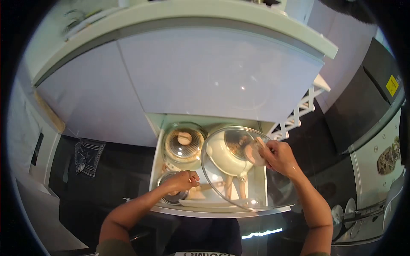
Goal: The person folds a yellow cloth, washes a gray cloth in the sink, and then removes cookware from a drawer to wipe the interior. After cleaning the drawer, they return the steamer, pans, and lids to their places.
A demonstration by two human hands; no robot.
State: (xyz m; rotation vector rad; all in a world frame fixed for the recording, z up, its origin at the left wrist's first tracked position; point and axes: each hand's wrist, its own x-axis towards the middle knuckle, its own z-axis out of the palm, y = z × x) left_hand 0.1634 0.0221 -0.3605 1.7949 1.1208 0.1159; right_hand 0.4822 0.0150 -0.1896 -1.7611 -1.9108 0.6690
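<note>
An open drawer (pixel 160 147) holds cookware. My right hand (pixel 279 158) grips the wooden knob of a large clear glass lid (pixel 213 181), tilted over the drawer's right side. Through the glass show a cream pan (pixel 220 160) and wooden handles (pixel 242 189). My left hand (pixel 183 180) is over the front left of the drawer, fingers curled, above a small round pot (pixel 168 197) that it partly covers; whether it holds anything cannot be made out. Behind it, at the back left, sits a pot with a glass lid (pixel 184 147) and a wooden knob.
White cabinet fronts (pixel 205 72) and a countertop (pixel 183 15) rise beyond the drawer. A white lattice rack (pixel 294 115) stands at the right, near a dark fridge (pixel 363 98). A patterned cloth (pixel 89 157) lies on the dark floor at the left.
</note>
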